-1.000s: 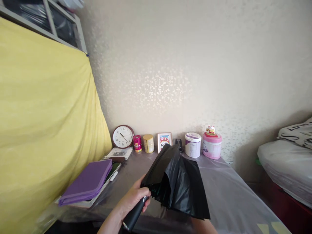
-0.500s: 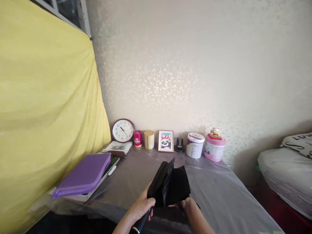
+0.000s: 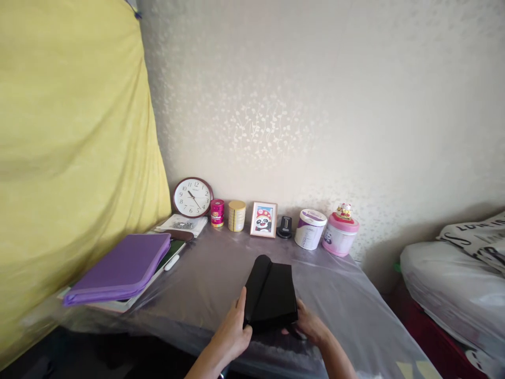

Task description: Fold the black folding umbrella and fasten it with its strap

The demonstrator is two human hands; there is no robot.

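Both of my hands hold a black folding umbrella [image 3: 272,292] over the front part of the table, its dark canopy folded into flat panels. On its left side, my left hand [image 3: 236,329] is closed round it, the thumb against the fabric. My right hand [image 3: 308,321] grips the lower right edge, with a dark strap hanging near the fingers. Some of the right fingers are hidden under the umbrella. Most of the handle is out of sight behind my left forearm.
A purple folder [image 3: 118,268] lies on papers at the left, a white pen-like object [image 3: 172,262] beside it. Along the wall stand a clock [image 3: 193,197], a pink can [image 3: 216,213], a yellow-lidded jar [image 3: 236,216], a panda picture frame [image 3: 263,219] and two tubs [image 3: 310,230].
The loose canopy flap standing up between my hands now lies folded flat. My left hand has turned upward along the umbrella's side. The view has shifted slightly right and down.
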